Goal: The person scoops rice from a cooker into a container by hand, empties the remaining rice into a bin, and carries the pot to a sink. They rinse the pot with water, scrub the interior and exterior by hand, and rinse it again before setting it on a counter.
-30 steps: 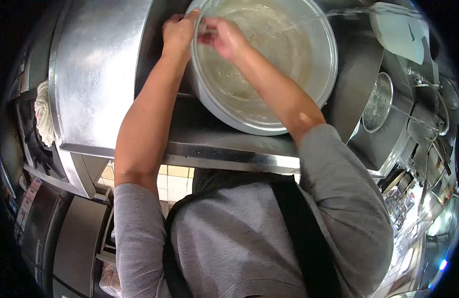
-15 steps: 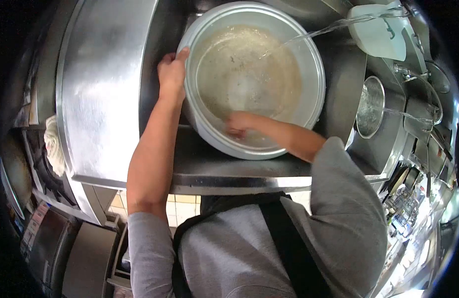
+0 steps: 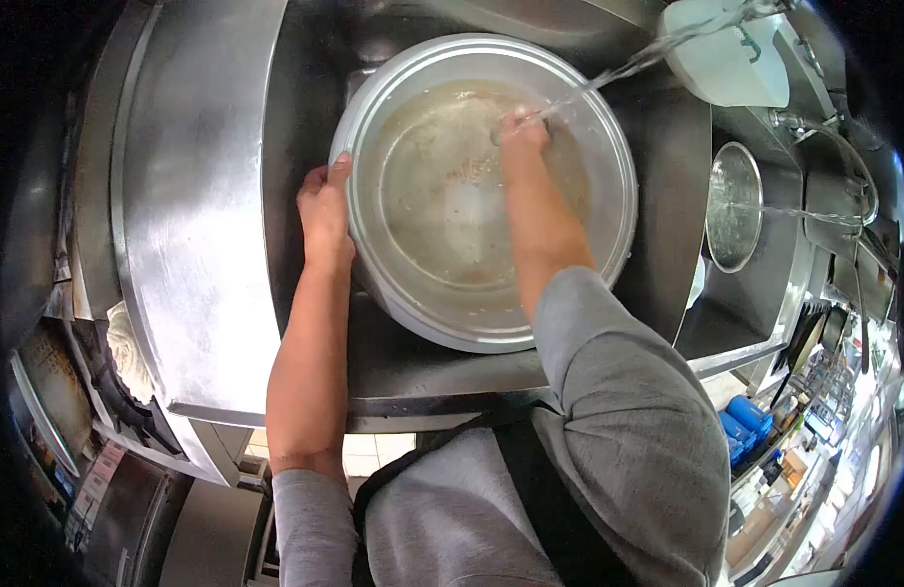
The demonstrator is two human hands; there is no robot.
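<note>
A large round silvery pot [image 3: 613, 210] sits in a steel sink with cloudy water and small bits in it. My left hand [image 3: 325, 210] is wrapped round its left rim, thumb on top. My right hand [image 3: 522, 132] reaches into the far part of the pot, where a stream of water [image 3: 633, 67] comes in from the upper right. Its fingers look curled; splashing water hides whether anything is in them.
Left of the sink basin [image 3: 393, 377] lies a steel drainboard [image 3: 198, 215]. To the right, a round metal strainer [image 3: 734, 205] stands in another basin under a second stream. A white plastic container [image 3: 731, 59] is at the upper right. A white cloth [image 3: 129, 352] hangs at the left.
My right hand has moved from the near inner wall of the pot to its far side, under the stream. My left hand stays on the left rim.
</note>
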